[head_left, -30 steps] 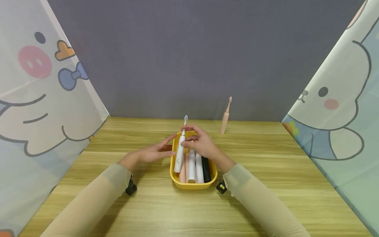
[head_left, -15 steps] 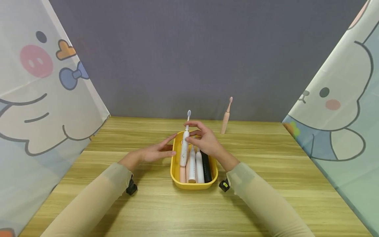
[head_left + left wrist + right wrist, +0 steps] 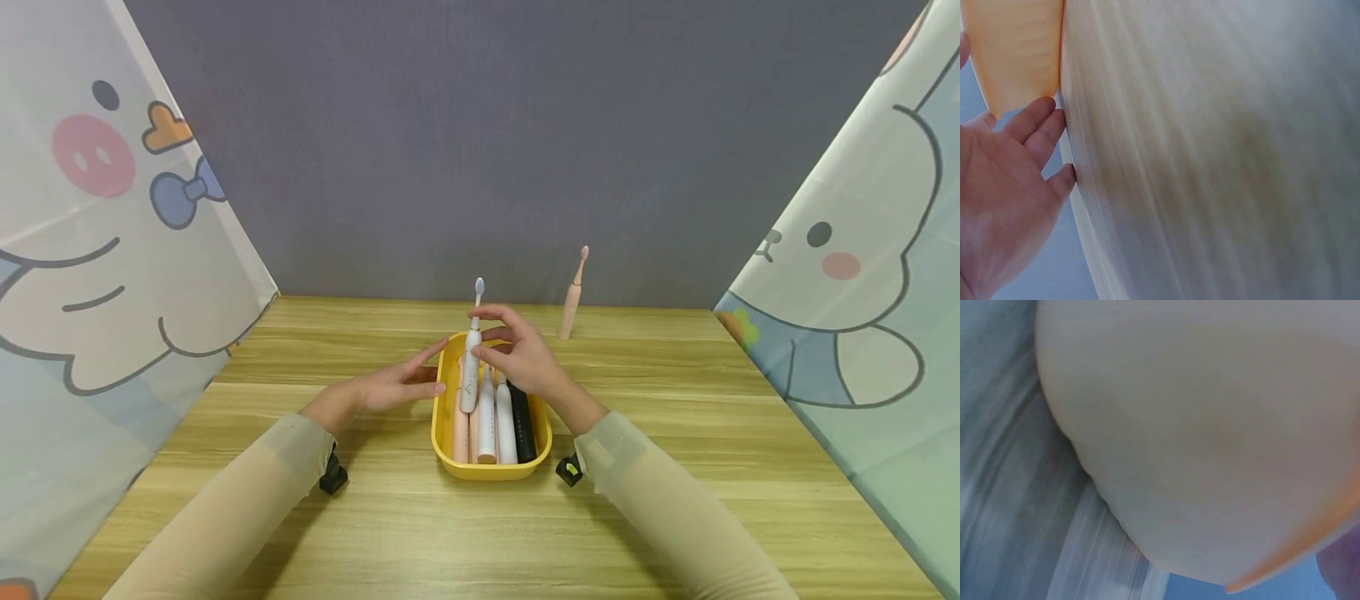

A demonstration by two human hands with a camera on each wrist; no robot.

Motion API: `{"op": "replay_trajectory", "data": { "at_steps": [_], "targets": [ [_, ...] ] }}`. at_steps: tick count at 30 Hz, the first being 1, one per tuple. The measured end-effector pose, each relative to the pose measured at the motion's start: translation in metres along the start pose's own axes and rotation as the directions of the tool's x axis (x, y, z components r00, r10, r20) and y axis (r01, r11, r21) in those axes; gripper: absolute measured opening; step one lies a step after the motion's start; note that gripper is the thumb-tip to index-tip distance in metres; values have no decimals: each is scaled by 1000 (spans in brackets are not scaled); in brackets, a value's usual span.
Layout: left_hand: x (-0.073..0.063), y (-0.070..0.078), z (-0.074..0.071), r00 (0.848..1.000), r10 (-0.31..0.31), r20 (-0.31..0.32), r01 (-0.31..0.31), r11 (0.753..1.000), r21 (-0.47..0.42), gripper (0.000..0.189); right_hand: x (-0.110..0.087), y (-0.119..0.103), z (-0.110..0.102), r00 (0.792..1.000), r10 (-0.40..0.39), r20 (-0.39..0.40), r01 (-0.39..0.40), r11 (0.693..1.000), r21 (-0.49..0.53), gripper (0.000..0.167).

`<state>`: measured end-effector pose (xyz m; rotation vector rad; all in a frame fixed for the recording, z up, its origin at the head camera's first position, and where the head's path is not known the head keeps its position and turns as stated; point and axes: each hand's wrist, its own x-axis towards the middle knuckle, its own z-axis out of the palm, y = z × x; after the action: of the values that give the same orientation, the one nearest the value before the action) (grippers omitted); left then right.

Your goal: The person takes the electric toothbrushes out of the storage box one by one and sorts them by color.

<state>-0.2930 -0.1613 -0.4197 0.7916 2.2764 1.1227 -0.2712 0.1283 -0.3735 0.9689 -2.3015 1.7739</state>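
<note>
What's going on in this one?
A person's right hand holds a white toothbrush over a yellow basket, while the left hand touches the basket's side. More toothbrush handles, pink, white and black, lie inside. A pink toothbrush stands on the wooden table beyond the basket.

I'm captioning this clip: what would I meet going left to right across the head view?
Pink-snouted cartoon, left hand, white toothbrush held by the right hand, black handle in the yellow container, pink toothbrush outside it, pink-cheeked cartoon.

Plain grey back wall (image 3: 480, 150); wood-grain tabletop (image 3: 465, 542); cartoon-animal side panels (image 3: 840, 317).
</note>
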Motion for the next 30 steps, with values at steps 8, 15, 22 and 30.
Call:
{"op": "replay_trajectory", "data": {
  "at_steps": [8, 15, 22, 30],
  "targets": [
    [0, 2, 0, 1000, -3, 2, 3, 1000, -9, 90, -1, 0, 2, 1000, -15, 3, 15, 1000, 27, 53],
    [0, 1, -1, 1000, -7, 4, 7, 1000, -6, 90, -3, 0, 2, 1000, -20, 7, 20, 997, 78, 60],
    [0, 0, 0, 1000, -9, -5, 9, 1000, -7, 90, -4, -1, 2, 998, -5, 64, 1, 999, 51, 52],
    [0, 1, 0, 1000, -16, -7, 16, 1000, 2, 90, -7, -2, 1, 988, 110, 112, -114, 993, 30, 47]
  ]
}}
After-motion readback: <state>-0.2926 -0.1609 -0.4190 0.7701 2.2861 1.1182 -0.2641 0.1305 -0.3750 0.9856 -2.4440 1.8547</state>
